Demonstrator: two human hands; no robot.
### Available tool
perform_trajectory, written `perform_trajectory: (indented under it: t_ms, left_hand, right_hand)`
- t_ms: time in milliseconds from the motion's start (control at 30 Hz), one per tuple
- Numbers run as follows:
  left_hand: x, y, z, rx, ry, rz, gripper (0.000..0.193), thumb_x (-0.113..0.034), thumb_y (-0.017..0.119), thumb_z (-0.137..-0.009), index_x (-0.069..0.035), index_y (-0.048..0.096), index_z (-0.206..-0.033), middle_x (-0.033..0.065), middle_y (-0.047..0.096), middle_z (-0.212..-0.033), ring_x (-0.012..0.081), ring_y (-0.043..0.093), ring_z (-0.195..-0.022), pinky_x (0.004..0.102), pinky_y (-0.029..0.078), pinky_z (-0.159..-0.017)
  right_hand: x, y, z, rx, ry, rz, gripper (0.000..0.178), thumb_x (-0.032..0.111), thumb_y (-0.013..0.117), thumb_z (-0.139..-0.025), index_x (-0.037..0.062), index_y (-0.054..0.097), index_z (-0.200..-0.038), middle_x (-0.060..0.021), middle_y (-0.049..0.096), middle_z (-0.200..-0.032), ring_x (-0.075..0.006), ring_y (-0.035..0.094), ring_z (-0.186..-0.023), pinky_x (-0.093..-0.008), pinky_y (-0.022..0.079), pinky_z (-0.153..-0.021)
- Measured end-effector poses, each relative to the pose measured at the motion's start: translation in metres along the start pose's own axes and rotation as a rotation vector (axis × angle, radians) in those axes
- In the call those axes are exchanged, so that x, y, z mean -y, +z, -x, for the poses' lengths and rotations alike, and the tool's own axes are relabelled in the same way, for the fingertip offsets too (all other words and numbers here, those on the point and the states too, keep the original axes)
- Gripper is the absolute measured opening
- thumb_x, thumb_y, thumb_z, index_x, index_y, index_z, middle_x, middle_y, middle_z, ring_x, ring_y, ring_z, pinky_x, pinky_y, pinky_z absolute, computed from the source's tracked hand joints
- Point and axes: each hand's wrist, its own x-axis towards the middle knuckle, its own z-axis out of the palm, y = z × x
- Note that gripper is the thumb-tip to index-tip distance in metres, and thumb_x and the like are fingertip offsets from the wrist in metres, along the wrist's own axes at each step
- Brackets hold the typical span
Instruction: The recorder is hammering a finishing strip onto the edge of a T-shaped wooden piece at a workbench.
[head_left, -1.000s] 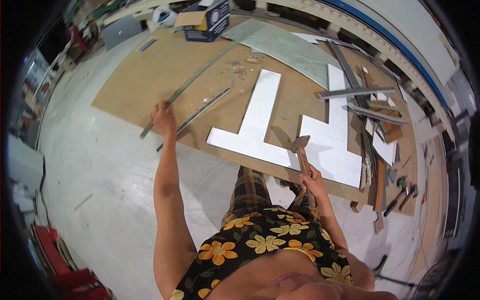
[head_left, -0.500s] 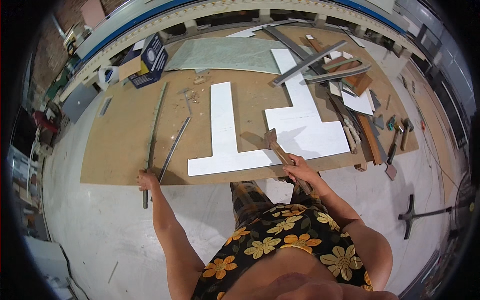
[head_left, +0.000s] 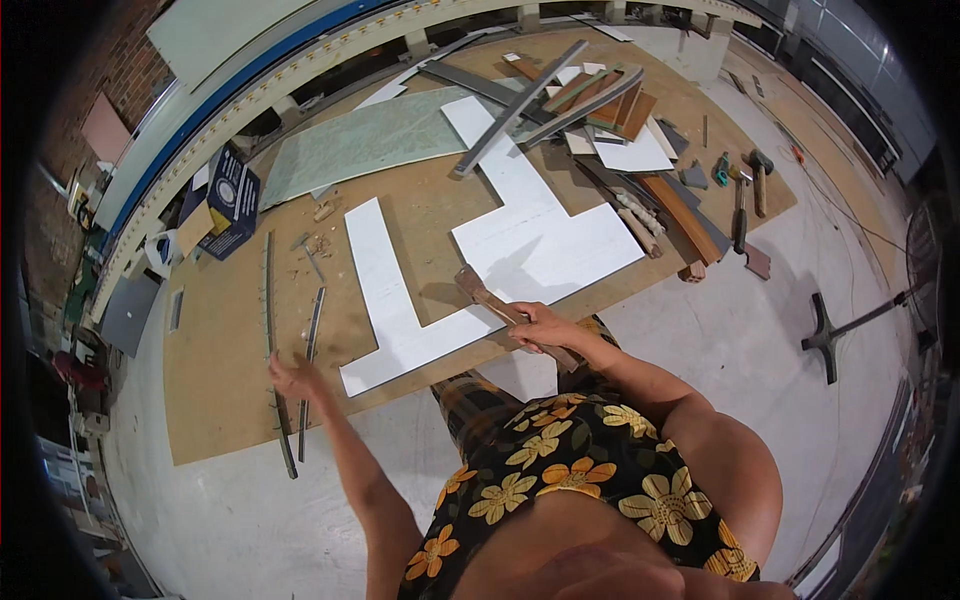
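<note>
My left hand [head_left: 292, 380] is closed around a long, narrow dark strip [head_left: 267, 290] with small points jutting from its side. The strip lies on the brown board table and sticks out past the near edge. Just right of it is a second, shorter thin strip [head_left: 313, 325], also overhanging the edge. In my right hand [head_left: 542, 328] is a hammer [head_left: 490, 300], gripped by its wooden handle, its rusty head over the near part of a white cut-out panel [head_left: 540, 245]. The panel lies flat on the table.
A pale green sheet [head_left: 370, 145] lies at the back. Offcuts and a brown plank [head_left: 685, 215] are heaped at the right, near another hammer [head_left: 761, 180]. An open carton [head_left: 225, 205] stands at the left. A dark-legged stand [head_left: 823, 340] is on the floor.
My view has turned, so the table appears slanted. My left hand has slid along the strip, farther from the near table edge. The hammer stays in my right hand.
</note>
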Motion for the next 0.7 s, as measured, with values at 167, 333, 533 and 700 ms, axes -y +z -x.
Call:
perform_trajectory:
  t_ms: [167, 333, 533, 700]
  left_hand:
    - [-0.124, 0.000, 0.068, 0.034, 0.245, 0.448, 0.047, -0.010, 0.070, -0.081, -0.003, 0.054, -0.125, 0.0217, 0.052, -0.122, 0.0381, 0.049, -0.117, 0.0481, 0.040, -0.099]
    - [-0.239, -0.037, 0.138, 0.392, 0.173, 0.670, 0.050, -0.003, 0.067, -0.081, -0.003, 0.051, -0.128, 0.0232, 0.048, -0.127, 0.0387, 0.045, -0.120, 0.0464, 0.037, -0.103]
    - [-0.274, -0.051, 0.180, 0.574, 0.213, 0.702, 0.049, -0.002, 0.066, -0.080, -0.002, 0.051, -0.126, 0.0241, 0.048, -0.125, 0.0414, 0.047, -0.117, 0.0467, 0.039, -0.100]
    - [-0.303, -0.058, 0.198, 0.580, 0.273, 0.741, 0.039, -0.004, 0.066, -0.082, -0.001, 0.056, -0.120, 0.0201, 0.057, -0.115, 0.0354, 0.055, -0.107, 0.0434, 0.044, -0.093]
  right_hand:
    - [-0.001, 0.004, -0.002, 0.018, -0.020, -0.035, 0.049, 0.013, 0.063, -0.082, -0.0042, 0.050, -0.126, -0.0022, 0.056, -0.063, -0.0094, 0.050, -0.044, -0.0251, 0.041, -0.039]
    - [0.001, -0.002, 0.002, 0.001, -0.058, -0.067, 0.048, 0.012, 0.063, -0.081, -0.0057, 0.051, -0.124, -0.0025, 0.057, -0.063, -0.0096, 0.052, -0.046, -0.0254, 0.042, -0.040]
    - [-0.004, -0.023, 0.007, -0.102, -0.115, -0.054, 0.047, 0.012, 0.062, -0.080, -0.0036, 0.054, -0.123, -0.0035, 0.058, -0.063, -0.0110, 0.054, -0.047, -0.0266, 0.044, -0.041]
    - [0.000, -0.051, 0.005, -0.292, -0.226, 0.008, 0.046, 0.018, 0.063, -0.078, -0.0010, 0.056, -0.120, -0.0062, 0.059, -0.063, -0.0139, 0.057, -0.048, -0.0295, 0.047, -0.044]
